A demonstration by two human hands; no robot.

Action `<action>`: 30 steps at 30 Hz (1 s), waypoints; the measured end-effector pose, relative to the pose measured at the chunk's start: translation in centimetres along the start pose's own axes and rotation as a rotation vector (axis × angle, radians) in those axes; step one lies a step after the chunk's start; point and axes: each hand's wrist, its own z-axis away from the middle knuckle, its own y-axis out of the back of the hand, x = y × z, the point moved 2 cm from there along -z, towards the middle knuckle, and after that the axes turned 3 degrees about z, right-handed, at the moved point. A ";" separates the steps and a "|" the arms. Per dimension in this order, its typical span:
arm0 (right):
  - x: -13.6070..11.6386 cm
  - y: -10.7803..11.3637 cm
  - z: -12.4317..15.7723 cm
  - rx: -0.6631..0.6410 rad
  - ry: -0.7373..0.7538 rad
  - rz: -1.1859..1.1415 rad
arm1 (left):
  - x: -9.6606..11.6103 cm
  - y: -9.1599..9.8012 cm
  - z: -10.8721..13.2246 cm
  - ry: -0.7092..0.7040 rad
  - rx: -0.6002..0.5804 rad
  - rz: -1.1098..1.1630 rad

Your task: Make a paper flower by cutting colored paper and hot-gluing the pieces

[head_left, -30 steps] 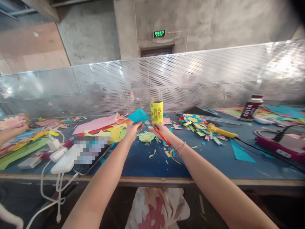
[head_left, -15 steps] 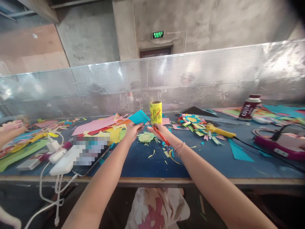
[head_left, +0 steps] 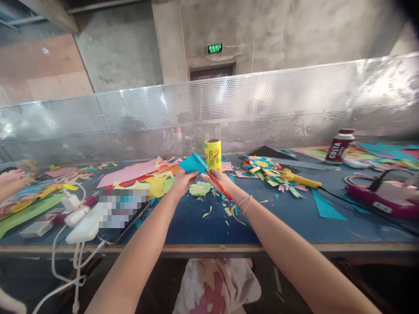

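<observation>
My left hand [head_left: 182, 181] pinches a teal piece of paper [head_left: 191, 164] and holds it up above the blue table [head_left: 294, 222]. My right hand [head_left: 218, 179] grips red-handled scissors [head_left: 214, 179], whose blades reach up into the right edge of the teal paper. Just below both hands a pale green cut paper flower [head_left: 200, 188] lies on the table, with small yellow and teal scraps around it. A yellow roll [head_left: 212, 154] stands upright just behind the hands.
Pink, yellow and orange sheets [head_left: 137, 174] lie left of centre. A phone and white power bank with cables [head_left: 98, 218] sit front left. A multicoloured paper flower [head_left: 263, 168], a yellow glue gun [head_left: 301, 179], a bottle [head_left: 339, 146] and a magenta tool [head_left: 379, 201] lie right. Another person's hand [head_left: 11, 183] is far left.
The scissor blades have moved a little further into the teal paper. Both hands stay in nearly the same place. The other person's hand at far left has shifted slightly.
</observation>
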 end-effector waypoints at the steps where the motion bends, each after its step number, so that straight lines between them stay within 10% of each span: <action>1: 0.0 -0.1 0.0 0.001 0.000 -0.013 | 0.0 -0.2 0.1 0.002 -0.021 -0.013; 30: 0.3 1.0 -0.4 0.083 -0.029 0.018 | -0.5 0.3 -0.2 0.093 -0.022 -0.028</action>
